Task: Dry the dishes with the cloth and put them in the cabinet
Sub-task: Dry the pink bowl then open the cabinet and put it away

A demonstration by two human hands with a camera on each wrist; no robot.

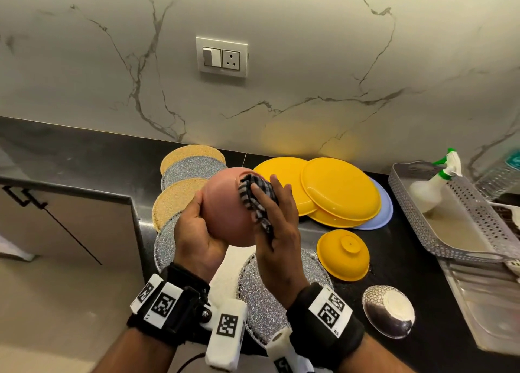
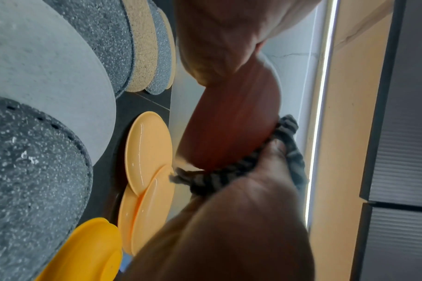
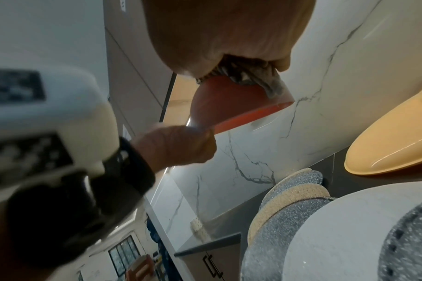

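A pink bowl [image 1: 225,212] is held up over the black counter [image 1: 84,153], its bottom turned toward me. My left hand [image 1: 197,223] grips it from the left, thumb on the outside and fingers round the rim. My right hand [image 1: 278,218] holds a black-and-white checked cloth [image 1: 254,201] against the bowl's right side, one finger over the cloth and the others behind it. In the left wrist view the bowl [image 2: 229,123] sits between both hands with the cloth [image 2: 219,176] along its edge. The right wrist view has the cloth [image 3: 253,76] bunched under my fingers on the bowl [image 3: 229,102].
Yellow plates [image 1: 337,189] lie overlapped on a pale blue plate [image 1: 385,206] at the back. An upturned yellow bowl [image 1: 343,254] and an upturned silver bowl [image 1: 388,310] sit nearer. Round placemats [image 1: 191,158] lie left, a grey basket [image 1: 484,218] with a spray bottle [image 1: 433,181] right, a cabinet door [image 1: 70,223] far left.
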